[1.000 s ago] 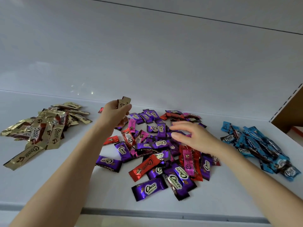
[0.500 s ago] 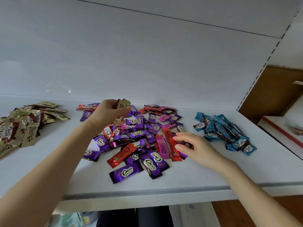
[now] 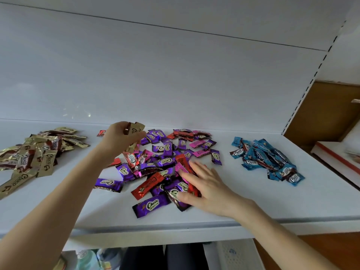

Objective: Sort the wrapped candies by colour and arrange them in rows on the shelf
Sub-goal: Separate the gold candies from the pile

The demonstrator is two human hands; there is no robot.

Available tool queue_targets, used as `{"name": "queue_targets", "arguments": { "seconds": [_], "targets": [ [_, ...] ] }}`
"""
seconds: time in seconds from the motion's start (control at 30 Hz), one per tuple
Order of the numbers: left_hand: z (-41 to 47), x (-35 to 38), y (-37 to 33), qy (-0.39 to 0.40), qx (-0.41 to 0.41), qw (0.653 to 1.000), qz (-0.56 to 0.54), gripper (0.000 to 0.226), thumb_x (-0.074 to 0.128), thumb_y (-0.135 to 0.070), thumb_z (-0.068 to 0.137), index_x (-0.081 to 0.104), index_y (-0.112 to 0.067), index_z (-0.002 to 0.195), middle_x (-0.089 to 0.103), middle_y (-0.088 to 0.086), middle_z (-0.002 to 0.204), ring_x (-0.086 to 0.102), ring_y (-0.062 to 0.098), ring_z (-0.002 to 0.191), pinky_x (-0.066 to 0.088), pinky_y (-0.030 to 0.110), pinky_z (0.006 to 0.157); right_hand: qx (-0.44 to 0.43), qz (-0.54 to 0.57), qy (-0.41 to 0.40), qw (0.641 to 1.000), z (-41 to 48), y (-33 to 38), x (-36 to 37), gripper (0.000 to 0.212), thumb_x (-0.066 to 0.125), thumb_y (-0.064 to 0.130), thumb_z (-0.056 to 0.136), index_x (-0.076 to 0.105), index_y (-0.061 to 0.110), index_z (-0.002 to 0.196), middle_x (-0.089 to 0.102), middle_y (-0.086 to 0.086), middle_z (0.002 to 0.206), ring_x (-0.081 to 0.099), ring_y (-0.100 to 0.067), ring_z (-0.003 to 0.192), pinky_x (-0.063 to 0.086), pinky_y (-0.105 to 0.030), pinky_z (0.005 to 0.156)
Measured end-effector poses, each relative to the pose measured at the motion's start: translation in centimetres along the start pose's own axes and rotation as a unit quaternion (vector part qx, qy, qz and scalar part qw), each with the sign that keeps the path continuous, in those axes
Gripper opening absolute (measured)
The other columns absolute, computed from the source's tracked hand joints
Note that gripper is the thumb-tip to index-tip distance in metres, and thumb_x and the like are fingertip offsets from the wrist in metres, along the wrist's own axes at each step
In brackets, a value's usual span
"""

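A mixed heap of purple, red and pink candies [image 3: 165,162] lies in the middle of the white shelf [image 3: 243,201]. A pile of gold candies [image 3: 33,154] lies at the left and a pile of blue candies [image 3: 266,158] at the right. My left hand [image 3: 118,139] hovers over the heap's far left side, holding a few gold candies [image 3: 136,128]. My right hand [image 3: 208,186] lies flat, fingers spread, on the heap's near right part, covering purple and red wrappers.
The shelf's front edge [image 3: 175,228] runs close below my right wrist. A white back wall rises behind the candies. At the right stand a slotted shelf upright [image 3: 311,78], a brown panel [image 3: 321,112] and a red-edged white box [image 3: 335,156].
My right hand has slid left onto the heap's near right part and spread flat. My left hand keeps the gold candies raised over the heap. The camera has tilted.
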State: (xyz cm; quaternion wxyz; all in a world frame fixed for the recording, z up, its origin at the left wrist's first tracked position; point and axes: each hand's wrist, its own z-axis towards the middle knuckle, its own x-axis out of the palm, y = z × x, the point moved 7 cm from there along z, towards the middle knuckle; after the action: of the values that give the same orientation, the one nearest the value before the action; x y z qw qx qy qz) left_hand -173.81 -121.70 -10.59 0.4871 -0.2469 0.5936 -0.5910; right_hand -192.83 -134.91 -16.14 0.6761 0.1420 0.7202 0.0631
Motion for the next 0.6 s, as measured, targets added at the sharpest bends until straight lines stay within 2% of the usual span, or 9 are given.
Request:
{"name": "queue_targets", "arguments": {
  "seconds": [0.07, 0.13, 0.23, 0.3, 0.37, 0.47, 0.6],
  "targets": [
    [0.0, -0.3, 0.3, 0.002, -0.005, 1.000, -0.009, 0.015, 0.067, -0.012, 0.084, 0.060, -0.008, 0.097, 0.061, 0.005, 0.073, 0.058, 0.006, 0.046, 0.047, 0.017, 0.046, 0.020, -0.012, 0.014, 1.000, 0.7, -0.1, 0.1, 0.070, 0.022, 0.069, 0.083, 0.017, 0.038, 0.145, -0.012, 0.002, 0.156, -0.019, -0.010, 0.140, -0.008, -0.047, 0.113],
    [-0.1, -0.7, 0.3, 0.001, -0.007, 1.000, -0.015, 0.017, 0.067, -0.011, 0.084, 0.060, -0.007, 0.098, 0.062, 0.007, 0.075, 0.058, 0.005, 0.045, 0.049, 0.017, 0.047, 0.032, -0.026, -0.009, 0.999, 1.7, -0.5, -0.4, 0.052, 0.025, 0.055, 0.094, 0.024, 0.038, 0.143, -0.005, 0.001, 0.157, -0.013, -0.013, 0.142, -0.004, -0.049, 0.114],
    [-0.4, -1.7, 0.1, -0.011, -0.010, 1.000, -0.015, 0.017, 0.067, -0.011, 0.084, 0.060, -0.007, 0.099, 0.061, 0.006, 0.076, 0.058, 0.005, 0.044, 0.048, 0.016, 0.043, 0.055, -0.032, -0.078, 0.995, 3.0, -1.4, -1.6, 0.045, 0.027, 0.048, 0.097, 0.032, 0.036, 0.141, 0.008, -0.002, 0.156, 0.001, -0.018, 0.144, 0.009, -0.047, 0.115],
    [-0.6, -2.4, 0.1, -0.018, -0.010, 1.000, -0.019, 0.017, 0.067, -0.010, 0.085, 0.059, -0.006, 0.099, 0.060, 0.006, 0.075, 0.056, 0.002, 0.040, 0.044, 0.014, 0.040, 0.051, -0.008, -0.101, 0.994, 3.6, -1.1, -2.1, 0.044, 0.032, 0.042, 0.098, 0.034, 0.033, 0.141, 0.012, -0.003, 0.156, 0.005, -0.018, 0.143, 0.011, -0.040, 0.115],
    [-0.8, -3.2, 0.0, -0.023, -0.010, 1.000, -0.019, 0.017, 0.066, -0.010, 0.085, 0.059, -0.006, 0.100, 0.059, 0.007, 0.074, 0.055, 0.001, 0.039, 0.042, 0.013, 0.038, 0.023, 0.014, -0.099, 0.995, 4.0, 0.4, -2.4, 0.047, 0.034, 0.045, 0.096, 0.033, 0.033, 0.141, 0.013, -0.002, 0.156, 0.005, -0.016, 0.143, 0.009, -0.038, 0.115],
    [-0.8, -4.5, 0.0, -0.031, -0.012, 0.999, -0.013, 0.018, 0.067, -0.010, 0.085, 0.059, -0.006, 0.101, 0.060, 0.006, 0.074, 0.055, 0.000, 0.040, 0.041, 0.013, 0.038, -0.027, 0.030, -0.072, 0.997, 4.9, 3.8, -2.3, 0.053, 0.036, 0.052, 0.092, 0.031, 0.033, 0.142, 0.012, 0.000, 0.156, 0.003, -0.013, 0.143, 0.008, -0.045, 0.116],
    [-1.3, -8.0, 0.5, -0.069, -0.013, 0.997, 0.019, 0.021, 0.067, -0.011, 0.084, 0.060, -0.003, 0.102, 0.061, 0.005, 0.071, 0.054, 0.000, 0.039, 0.041, 0.013, 0.038, -0.088, -0.036, -0.018, 0.995, 7.1, 8.7, -0.5, 0.063, 0.034, 0.064, 0.087, 0.028, 0.034, 0.143, 0.006, 0.000, 0.157, -0.001, -0.014, 0.143, 0.005, -0.050, 0.115]
  ]
}}
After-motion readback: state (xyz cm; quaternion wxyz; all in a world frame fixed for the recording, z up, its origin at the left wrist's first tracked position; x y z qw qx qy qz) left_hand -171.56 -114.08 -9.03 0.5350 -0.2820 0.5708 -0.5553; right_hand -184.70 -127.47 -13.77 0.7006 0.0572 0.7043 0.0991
